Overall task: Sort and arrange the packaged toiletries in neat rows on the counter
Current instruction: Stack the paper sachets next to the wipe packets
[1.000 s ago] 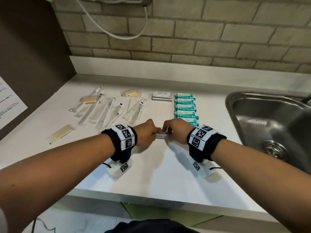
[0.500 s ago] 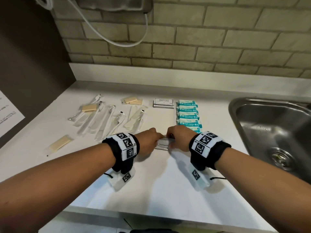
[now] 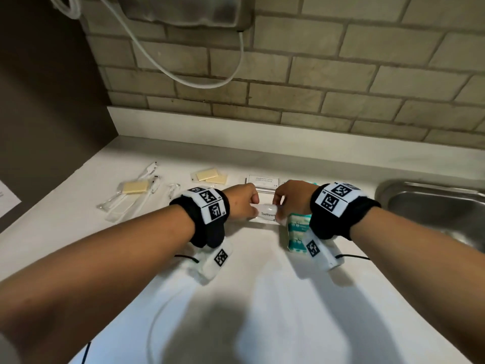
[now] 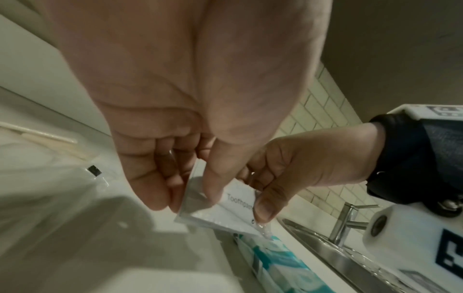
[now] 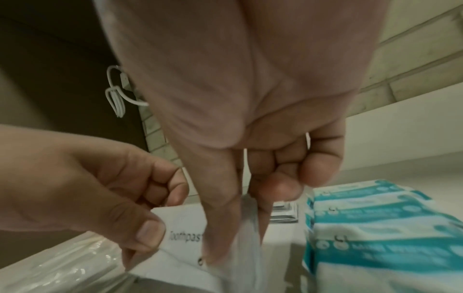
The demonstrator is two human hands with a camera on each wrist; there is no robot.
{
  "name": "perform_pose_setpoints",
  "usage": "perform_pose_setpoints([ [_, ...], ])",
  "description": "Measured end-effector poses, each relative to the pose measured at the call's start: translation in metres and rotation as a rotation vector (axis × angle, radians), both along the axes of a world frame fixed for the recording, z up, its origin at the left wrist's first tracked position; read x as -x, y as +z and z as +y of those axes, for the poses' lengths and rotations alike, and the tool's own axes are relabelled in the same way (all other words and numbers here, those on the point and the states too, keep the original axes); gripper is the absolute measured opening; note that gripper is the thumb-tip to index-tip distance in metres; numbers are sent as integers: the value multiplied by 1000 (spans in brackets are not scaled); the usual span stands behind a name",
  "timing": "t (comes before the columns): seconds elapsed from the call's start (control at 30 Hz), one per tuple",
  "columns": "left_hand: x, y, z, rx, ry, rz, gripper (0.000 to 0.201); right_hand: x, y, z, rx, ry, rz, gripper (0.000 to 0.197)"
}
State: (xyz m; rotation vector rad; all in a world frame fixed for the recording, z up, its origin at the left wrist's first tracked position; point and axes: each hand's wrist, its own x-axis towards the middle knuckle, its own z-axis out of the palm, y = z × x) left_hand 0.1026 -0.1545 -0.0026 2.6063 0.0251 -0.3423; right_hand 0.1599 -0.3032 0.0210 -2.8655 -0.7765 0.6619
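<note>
Toothpaste packet (image 3: 266, 213): pinched at both ends, left hand (image 3: 242, 203) and right hand (image 3: 290, 197), thumb and fingers closed on it, above the counter (image 3: 262, 298) beside the teal wipe packs (image 3: 298, 232). Handling: lower flat, edges squared below the shampoo sachets (image 3: 263, 181). Change: hands farther back than half a second ago.

I see both hands carry the toothpaste packet (image 3: 265, 214) farther back, now just before the shampoo sachets (image 3: 263, 180).
</note>
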Motion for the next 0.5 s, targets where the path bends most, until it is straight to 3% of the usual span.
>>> perform_pose_setpoints([
  [0.17,-32,-6,5,-51,-30,73,21,-28,-10,14,61,-30,30,33],
  [0.3,-52,-15,7,-92,-73,145,21,-42,-20,22,104,-14,69,17],
  [0.5,-69,-25,10,-134,-98,165,13,-56,-29,24,95,33,80,16],
])
